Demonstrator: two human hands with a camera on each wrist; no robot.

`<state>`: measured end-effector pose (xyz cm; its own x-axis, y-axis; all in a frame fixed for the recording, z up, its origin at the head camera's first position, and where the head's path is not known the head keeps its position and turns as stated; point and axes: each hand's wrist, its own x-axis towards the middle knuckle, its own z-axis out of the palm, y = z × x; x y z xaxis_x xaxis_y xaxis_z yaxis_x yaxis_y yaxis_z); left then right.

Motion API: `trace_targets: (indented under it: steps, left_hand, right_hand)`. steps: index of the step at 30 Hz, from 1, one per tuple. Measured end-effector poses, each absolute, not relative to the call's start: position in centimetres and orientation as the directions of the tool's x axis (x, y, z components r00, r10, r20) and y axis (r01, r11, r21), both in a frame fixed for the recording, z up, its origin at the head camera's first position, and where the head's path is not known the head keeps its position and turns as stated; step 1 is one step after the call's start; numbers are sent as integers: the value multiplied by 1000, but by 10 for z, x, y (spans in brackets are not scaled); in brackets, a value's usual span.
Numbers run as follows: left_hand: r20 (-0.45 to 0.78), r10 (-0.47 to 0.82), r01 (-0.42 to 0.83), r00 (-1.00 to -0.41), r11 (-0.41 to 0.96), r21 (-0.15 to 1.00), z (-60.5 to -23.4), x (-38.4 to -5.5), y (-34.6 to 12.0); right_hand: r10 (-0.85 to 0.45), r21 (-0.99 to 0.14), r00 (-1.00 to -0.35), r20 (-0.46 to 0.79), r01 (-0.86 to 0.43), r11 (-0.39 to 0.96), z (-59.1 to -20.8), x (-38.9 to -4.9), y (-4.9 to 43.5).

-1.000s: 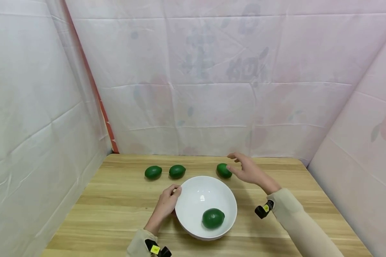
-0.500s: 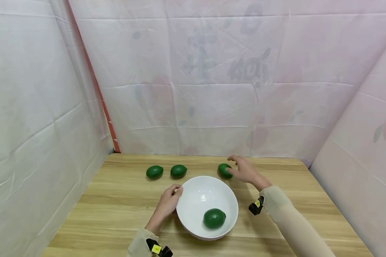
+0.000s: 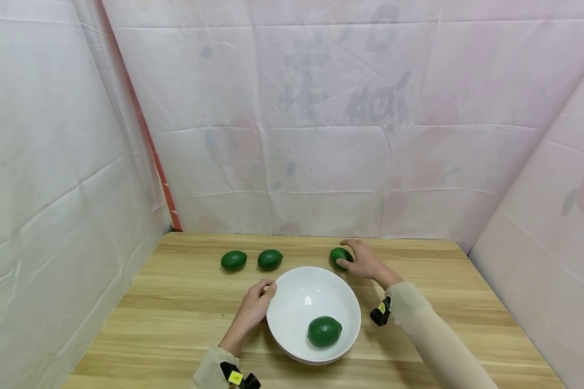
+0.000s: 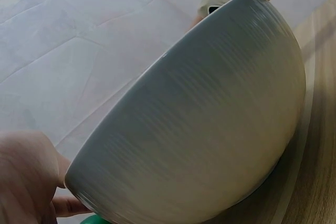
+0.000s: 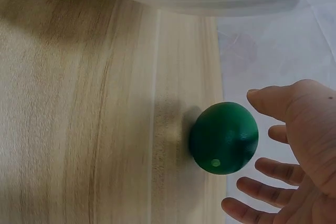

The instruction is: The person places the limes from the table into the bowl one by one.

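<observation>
My left hand grips the rim of a white bowl at its left side. Its thumb and fingers meet at the edge in the left wrist view, where the outer wall of the bowl fills most of the frame. One green lime lies inside the bowl. Behind the bowl's right side, my right hand reaches over another lime on the table. In the right wrist view the fingers are spread beside that lime, with a gap between thumb and fruit.
Two more limes, a left one and a right one, lie toward the back of the wooden table. A pale cloth hangs behind the table's back edge, with cloth sides left and right.
My right hand has moved slightly left and lower, closer around the far right lime. The left hand keeps its hold on the bowl, which stays in place.
</observation>
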<state>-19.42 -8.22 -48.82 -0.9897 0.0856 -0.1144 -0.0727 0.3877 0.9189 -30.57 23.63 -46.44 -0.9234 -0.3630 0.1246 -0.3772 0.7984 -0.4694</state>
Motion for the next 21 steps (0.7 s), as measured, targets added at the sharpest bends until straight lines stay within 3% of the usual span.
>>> trace_targets:
  steps: [21]
  left_hand:
    - [-121,100,-79,-988,350,933,-491,-194,-83]
  right_hand:
    - [-365,-480,-922,128,-380,791,-481,-310,233]
